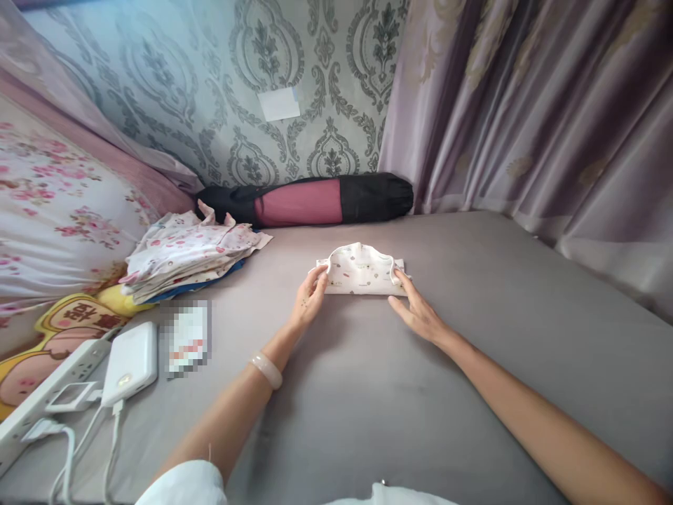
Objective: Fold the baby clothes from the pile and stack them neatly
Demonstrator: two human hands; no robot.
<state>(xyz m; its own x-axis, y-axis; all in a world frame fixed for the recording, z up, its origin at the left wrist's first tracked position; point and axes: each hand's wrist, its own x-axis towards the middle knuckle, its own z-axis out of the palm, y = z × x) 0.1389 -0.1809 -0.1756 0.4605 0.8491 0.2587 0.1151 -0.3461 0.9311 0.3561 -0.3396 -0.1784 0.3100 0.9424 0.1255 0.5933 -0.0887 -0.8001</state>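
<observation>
A small white printed garment (362,275) lies folded into a flat strip on the grey bed sheet (420,421). Its trimmed edge makes a raised curve along the far side. My left hand (309,294) is at the garment's left end, with thumb and fingers closed on the edge. At the opposite end, my right hand (418,312) touches the trim with its fingers. The right thumb is spread away, resting nearer to me just below the garment's front edge. A pale bangle (266,370) circles my left wrist.
At left sits a pile of folded printed clothes (189,245). Closer in are a white power bank (130,365), a power strip (52,393) with cables, a blurred packet (188,338) and a yellow cushion (78,315). A black and pink long bag (305,201) lies along the wall; curtains (499,105) hang right.
</observation>
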